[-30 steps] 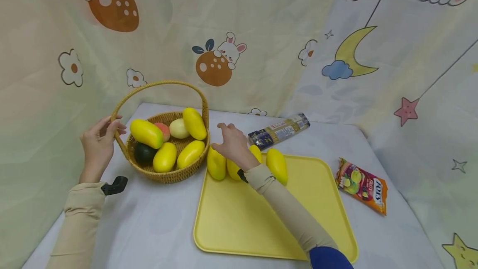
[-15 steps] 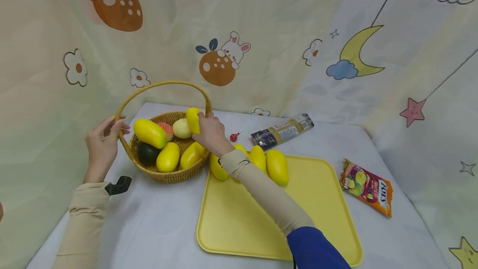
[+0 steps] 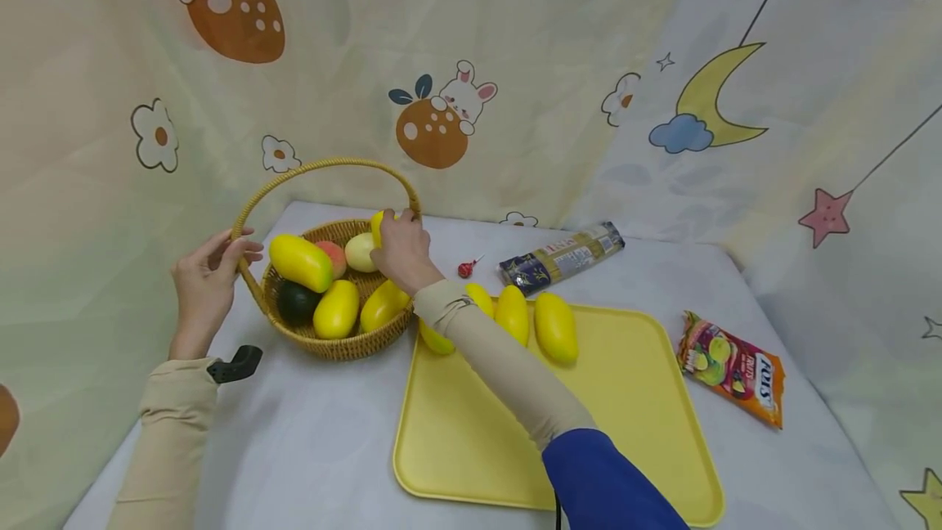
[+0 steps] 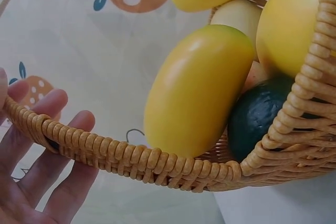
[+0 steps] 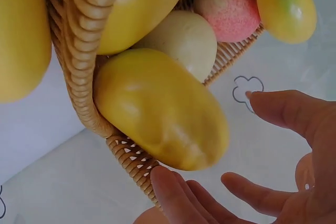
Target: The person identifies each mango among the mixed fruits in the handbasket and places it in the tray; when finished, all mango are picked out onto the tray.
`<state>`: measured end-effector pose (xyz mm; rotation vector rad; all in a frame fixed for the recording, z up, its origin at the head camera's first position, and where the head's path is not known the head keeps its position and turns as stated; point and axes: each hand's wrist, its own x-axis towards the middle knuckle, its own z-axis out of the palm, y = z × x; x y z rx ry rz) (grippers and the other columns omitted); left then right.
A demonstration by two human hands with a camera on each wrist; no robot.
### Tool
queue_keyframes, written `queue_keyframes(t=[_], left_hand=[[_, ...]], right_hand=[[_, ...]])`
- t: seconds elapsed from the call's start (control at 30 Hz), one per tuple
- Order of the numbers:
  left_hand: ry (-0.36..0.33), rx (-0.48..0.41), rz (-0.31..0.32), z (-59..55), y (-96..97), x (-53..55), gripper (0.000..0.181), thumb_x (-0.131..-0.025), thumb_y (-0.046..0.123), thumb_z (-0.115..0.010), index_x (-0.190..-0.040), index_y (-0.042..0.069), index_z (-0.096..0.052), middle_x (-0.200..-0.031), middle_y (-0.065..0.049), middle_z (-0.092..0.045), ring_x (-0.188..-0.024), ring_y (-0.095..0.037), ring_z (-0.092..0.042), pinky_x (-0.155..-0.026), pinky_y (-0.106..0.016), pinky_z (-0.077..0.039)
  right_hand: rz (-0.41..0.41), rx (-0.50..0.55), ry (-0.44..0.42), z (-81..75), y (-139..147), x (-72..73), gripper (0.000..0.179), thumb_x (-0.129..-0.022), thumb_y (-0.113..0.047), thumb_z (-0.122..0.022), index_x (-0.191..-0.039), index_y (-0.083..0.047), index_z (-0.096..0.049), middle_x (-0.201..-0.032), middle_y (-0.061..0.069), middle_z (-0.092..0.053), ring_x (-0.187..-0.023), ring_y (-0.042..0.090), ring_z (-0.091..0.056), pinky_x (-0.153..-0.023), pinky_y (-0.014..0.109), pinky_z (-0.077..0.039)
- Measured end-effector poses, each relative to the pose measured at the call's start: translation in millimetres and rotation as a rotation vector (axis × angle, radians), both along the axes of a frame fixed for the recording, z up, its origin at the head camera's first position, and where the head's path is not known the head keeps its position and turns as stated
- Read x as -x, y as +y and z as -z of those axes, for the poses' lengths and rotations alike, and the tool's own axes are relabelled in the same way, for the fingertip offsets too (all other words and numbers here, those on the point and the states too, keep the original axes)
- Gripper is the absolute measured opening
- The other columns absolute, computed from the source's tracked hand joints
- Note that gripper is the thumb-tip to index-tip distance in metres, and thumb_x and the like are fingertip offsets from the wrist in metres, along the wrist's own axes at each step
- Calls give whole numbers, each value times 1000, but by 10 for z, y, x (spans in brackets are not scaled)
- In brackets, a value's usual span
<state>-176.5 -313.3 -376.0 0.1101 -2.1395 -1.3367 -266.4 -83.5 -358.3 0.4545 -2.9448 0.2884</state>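
In the head view a wicker basket (image 3: 346, 348) holds several yellow mangoes (image 3: 301, 262), a dark avocado (image 3: 297, 303), a peach (image 3: 333, 258) and a pale round fruit (image 3: 361, 252). My left hand (image 3: 204, 293) holds the left side of the basket handle (image 3: 331, 161); the left wrist view shows its fingers (image 4: 71, 182) behind the handle. My right hand (image 3: 407, 252) is at the mango by the handle's right base. In the right wrist view that mango (image 5: 163, 111) leans on the rim; the thumb (image 5: 283, 109) stands apart from it and the fingertips (image 5: 167, 182) are close below.
A yellow tray (image 3: 478, 440) carries several more mangoes (image 3: 555, 327) along its far edge. Behind it lie a red lollipop (image 3: 466, 269) and a packet of spaghetti (image 3: 562, 258). A colourful snack bag (image 3: 732, 370) lies right of the tray. Patterned cloth walls surround the table.
My right hand has moved from above the tray's mangoes to the mango at the basket's right rear, uncovering the lollipop. The left hand stays on the handle.
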Motion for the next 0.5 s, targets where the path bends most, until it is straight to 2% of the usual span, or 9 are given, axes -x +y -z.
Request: queue_keyframes(t=[0.13, 0.23, 0.33, 0.5], left_hand=[[-12, 1, -1, -5, 6, 4, 34, -95, 29, -58, -118, 6, -68, -86, 19, -66, -80, 1, -65, -77, -6, -48], [-22, -11, 9, -5, 17, 1, 34, -95, 29, -58, -118, 6, -67, -86, 18, -66, -81, -2, -65, -77, -6, -48], [-25, -15, 18, -6, 26, -4, 35, -95, 29, -57, -119, 4, -66, -86, 16, -66, -84, -5, -65, -78, -6, -48], [-39, -11, 2, -17, 27, -13, 35, -96, 30, -57, -119, 6, -67, -86, 18, -65, -83, -4, -65, -78, -6, -47]], right_hand=[[48, -52, -35, -17, -88, 54, 46, -88, -31, -62, -126, -7, -52, -111, 17, -56, -84, 26, -60, -66, 32, -55], [94, -116, -41, -11, -165, 92, 38, -88, -35, -62, -116, -10, -55, -104, 13, -56, -83, 24, -60, -63, 30, -55], [136, -182, -23, 27, -234, 129, 37, -88, -40, -62, -111, -13, -54, -102, 11, -55, -83, 23, -57, -58, 27, -53], [146, -198, 15, 148, -277, 152, 42, -88, -39, -64, -119, -13, -53, -118, 14, -51, -86, 22, -57, -55, 25, -52]])
